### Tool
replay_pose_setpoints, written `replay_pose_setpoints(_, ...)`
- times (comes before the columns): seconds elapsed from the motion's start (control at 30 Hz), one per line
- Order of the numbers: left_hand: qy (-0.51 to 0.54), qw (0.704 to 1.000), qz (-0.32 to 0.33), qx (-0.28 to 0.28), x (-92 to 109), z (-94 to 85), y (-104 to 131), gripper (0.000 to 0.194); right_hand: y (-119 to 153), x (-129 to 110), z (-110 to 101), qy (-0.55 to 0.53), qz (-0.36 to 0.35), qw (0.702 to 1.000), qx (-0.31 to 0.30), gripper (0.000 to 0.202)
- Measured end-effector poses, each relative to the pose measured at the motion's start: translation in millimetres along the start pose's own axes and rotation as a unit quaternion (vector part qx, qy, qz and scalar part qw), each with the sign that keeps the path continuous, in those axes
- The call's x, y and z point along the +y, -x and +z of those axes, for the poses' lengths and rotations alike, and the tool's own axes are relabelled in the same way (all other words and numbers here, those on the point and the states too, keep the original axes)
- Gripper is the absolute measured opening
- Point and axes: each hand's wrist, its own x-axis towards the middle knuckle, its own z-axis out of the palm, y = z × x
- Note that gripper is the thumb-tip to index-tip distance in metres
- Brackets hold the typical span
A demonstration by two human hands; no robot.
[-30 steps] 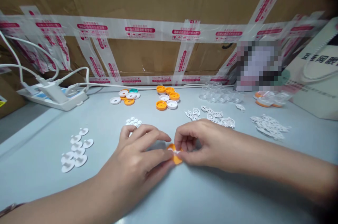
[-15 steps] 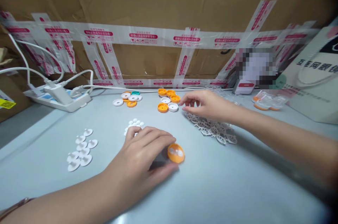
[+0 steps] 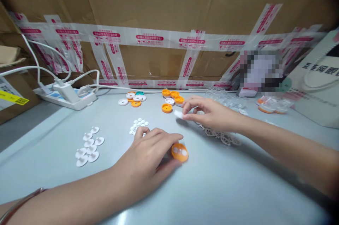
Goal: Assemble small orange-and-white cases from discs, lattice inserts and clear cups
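Note:
My left hand (image 3: 156, 154) grips an orange round plastic cup (image 3: 180, 158) between thumb and fingers, tilted so its inside shows. Small white pieces are visible in it. My right hand (image 3: 202, 112) pinches a white round cap (image 3: 179, 114) just above the table. In front of that hand lies a group of orange and white round caps (image 3: 166, 108). Under the right hand and wrist spreads a heap of white openwork plastic pieces (image 3: 225, 136), partly hidden. Small white discs (image 3: 139, 123) lie beyond my left hand, some covered by it.
White discs with upright stems (image 3: 90, 147) lie at the left. More orange, white and green rings (image 3: 136, 98) are at the back. A power strip (image 3: 71, 99) with cables stands back left. Clear plastic pieces (image 3: 227, 99), orange-and-clear assembled pieces (image 3: 275, 105) and a paper bag (image 3: 312, 87) are at the right.
My right hand has closed on a white cap from the back group and lifted it slightly toward me. The left hand still holds the orange cup. The view has shifted a little.

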Motion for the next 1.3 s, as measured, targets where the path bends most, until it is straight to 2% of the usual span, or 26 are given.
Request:
replay_pose_setpoints(0.07,0.005,1.0,-0.001,0.0,0,-0.2,0,0.032,11,-4,-3,-0.195,0.063,0.978,-0.024,0.019)
replay_pose_setpoints(0.17,0.01,1.0,-0.014,-0.001,0,-0.9,1,0.033,25,-5,-4,-0.413,0.113,0.903,-0.038,0.017)
replay_pose_setpoints(0.23,0.012,1.0,-0.025,-0.001,0,-1.4,1,0.033,32,-2,-2,-0.474,0.126,0.871,-0.037,0.016)
replay_pose_setpoints(0.33,0.02,0.999,-0.039,-0.007,1,-1.9,2,0.037,39,1,3,-0.5,0.144,0.853,-0.038,0.02)
replay_pose_setpoints(0.5,0.043,0.997,-0.067,-0.02,1,-1.7,1,0.044,43,1,11,-0.46,0.151,0.874,-0.039,0.028)
replay_pose_setpoints(0.67,0.073,0.992,-0.094,-0.035,-1,-0.5,-1,0.05,46,-4,18,-0.33,0.138,0.933,-0.037,0.034)
replay_pose_setpoints(0.77,0.087,0.988,-0.119,-0.04,-2,0.1,0,0.055,50,-11,25,-0.259,0.097,0.96,-0.031,0.033)
replay_pose_setpoints(0.9,0.098,0.986,-0.131,-0.043,-2,0.4,0,0.058,56,-21,34,-0.105,-0.008,0.994,0.025,0.024)
replay_pose_setpoints(1.03,0.091,0.988,-0.12,-0.033,-1,-0.1,-1,0.058,60,-25,42,0.002,-0.088,0.994,0.07,0.022)
replay_pose_setpoints(1.3,0.069,0.993,-0.089,-0.023,-1,-1.2,-2,0.057,61,-27,49,0.035,-0.139,0.986,0.079,0.018)
